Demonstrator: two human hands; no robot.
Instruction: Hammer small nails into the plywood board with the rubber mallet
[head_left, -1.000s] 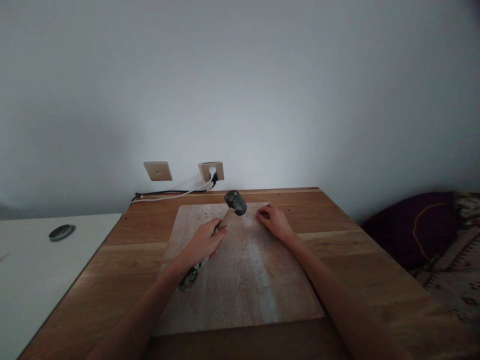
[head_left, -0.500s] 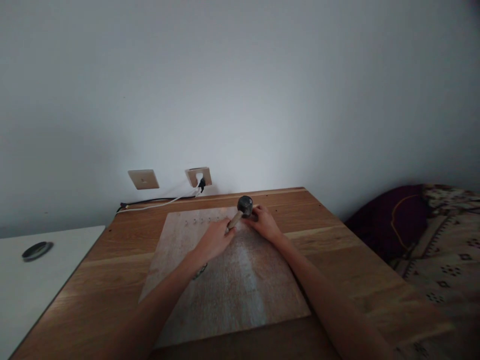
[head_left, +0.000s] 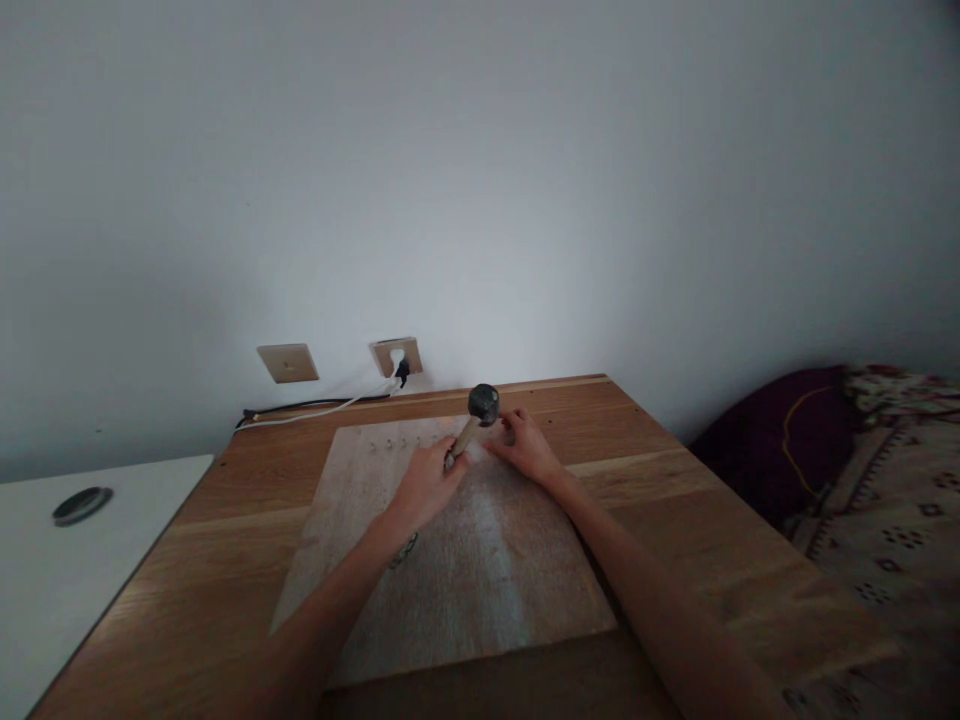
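My left hand (head_left: 431, 480) is closed around the light handle of a mallet (head_left: 484, 402). Its dark, rounded head is raised just above the far part of a pale wooden board (head_left: 450, 590). Close by on the right, my right hand (head_left: 529, 447) rests at the board's far right edge. Its thumb and fingers are bent together near the mallet head; whatever is between them is too small to make out. A row of several small upright pieces, like nails or hooks (head_left: 388, 443), stands along the board's far left edge.
Under the board lies a brown wooden table (head_left: 652, 480) against the wall. Cables (head_left: 315, 411) run along its back left to a wall socket (head_left: 397, 357). A white surface (head_left: 90, 570) with a dark oval object (head_left: 82, 505) is on the left. Patterned fabric (head_left: 892, 530) and a purple cushion (head_left: 757, 440) lie right.
The mallet head has risen slightly and moved a little left in my left hand. My right hand stays in nearly the same place, with its fingers slightly more apart.
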